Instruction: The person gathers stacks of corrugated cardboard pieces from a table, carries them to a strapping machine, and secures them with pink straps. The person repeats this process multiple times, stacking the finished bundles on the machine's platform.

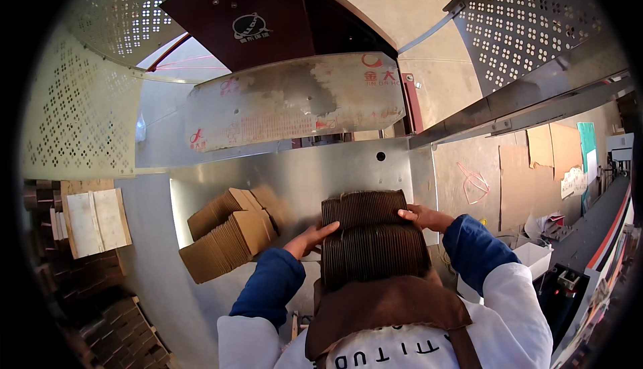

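Across a shiny metal table [315, 173], light-brown cardboard piles [218, 254] are set at the left, while a dark cardboard stack [375, 252] is held at the near edge. Its sides are clasped by the left hand [309, 239] and right hand [427, 217], thumbs on top, the grip below partly hidden. Steadying or squaring seems to be under way; even pressure from both sides is probably called for next.

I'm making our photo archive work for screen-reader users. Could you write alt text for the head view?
Left hand and right hand hold opposite sides of a dark brown stack of cardboard pieces at a shiny metal table. To the left lies a lighter brown cardboard stack; beyond the table stands a dark red machine.
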`<action>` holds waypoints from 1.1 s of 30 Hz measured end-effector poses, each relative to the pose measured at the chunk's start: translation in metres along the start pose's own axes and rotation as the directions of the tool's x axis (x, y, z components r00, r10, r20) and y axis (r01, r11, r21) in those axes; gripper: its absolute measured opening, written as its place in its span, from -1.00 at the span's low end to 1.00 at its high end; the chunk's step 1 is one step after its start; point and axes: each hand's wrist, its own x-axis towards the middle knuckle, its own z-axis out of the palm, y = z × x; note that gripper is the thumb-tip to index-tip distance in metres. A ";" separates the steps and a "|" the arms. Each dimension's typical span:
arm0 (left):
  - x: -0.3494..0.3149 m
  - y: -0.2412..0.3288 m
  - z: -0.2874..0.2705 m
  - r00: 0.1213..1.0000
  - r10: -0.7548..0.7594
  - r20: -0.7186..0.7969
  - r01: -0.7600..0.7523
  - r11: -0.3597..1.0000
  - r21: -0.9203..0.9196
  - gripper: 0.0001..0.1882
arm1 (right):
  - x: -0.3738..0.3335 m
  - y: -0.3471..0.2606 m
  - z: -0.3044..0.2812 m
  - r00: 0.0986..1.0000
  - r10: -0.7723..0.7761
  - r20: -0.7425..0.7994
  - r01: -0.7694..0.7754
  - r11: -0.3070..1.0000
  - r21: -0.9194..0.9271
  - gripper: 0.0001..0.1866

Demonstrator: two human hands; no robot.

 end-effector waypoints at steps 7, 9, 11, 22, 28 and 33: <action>-0.018 0.017 0.006 0.922 0.386 -0.023 -0.387 0.921 -0.050 -0.03 | -0.018 -0.032 0.001 0.935 -0.351 -0.048 0.354 0.931 0.086 0.11; -0.032 0.025 0.002 0.841 0.532 -0.095 -0.526 0.846 0.083 0.01 | -0.047 -0.076 0.001 0.905 -0.407 -0.128 0.401 0.913 -0.068 0.20; -0.028 0.032 -0.002 0.744 0.657 -0.119 -0.633 0.751 0.187 0.10 | -0.056 -0.092 -0.005 0.831 -0.525 -0.184 0.494 0.848 -0.191 0.29; 0.075 0.075 0.038 0.436 0.888 -0.149 -0.625 0.417 0.660 0.30 | 0.002 -0.029 -0.077 0.824 -0.527 -0.208 0.288 0.706 -0.648 0.02; 0.073 0.073 0.047 0.463 0.852 -0.243 -0.577 0.498 0.647 0.28 | -0.069 -0.065 -0.062 0.524 -0.770 -0.365 0.309 0.571 -0.760 0.13; 0.082 0.063 0.043 0.413 0.885 -0.215 -0.577 0.438 0.689 0.09 | -0.077 -0.198 -0.006 0.240 -0.959 0.149 0.290 -0.076 -0.954 0.00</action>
